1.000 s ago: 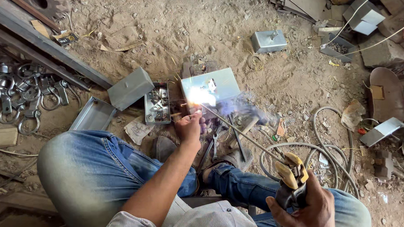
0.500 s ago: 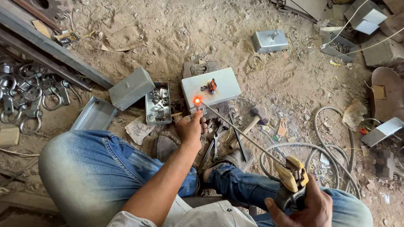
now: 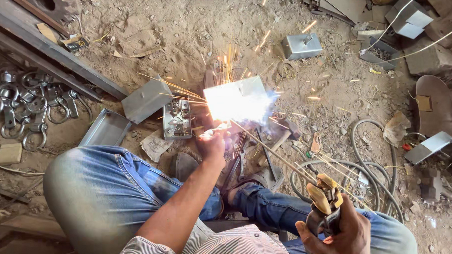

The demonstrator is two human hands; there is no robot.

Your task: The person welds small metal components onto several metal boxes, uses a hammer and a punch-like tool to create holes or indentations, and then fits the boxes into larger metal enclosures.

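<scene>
The right hand is gripping a yellow-jawed electrode holder, its welding rod reaching a metal box lying on the sandy ground, where sparks are flying. The left hand is resting just beside the box; its grip is lost in glare.

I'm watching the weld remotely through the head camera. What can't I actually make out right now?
- Head view: the weld spot on the metal box is washed out by arc glare.
- The rod tip disappears into that glare.
- Left hand: its fingertips are lost in the brightness, so its contact with the box is unclear.
- Right hand is cut by the bottom edge, gripping the electrode holder.
</scene>
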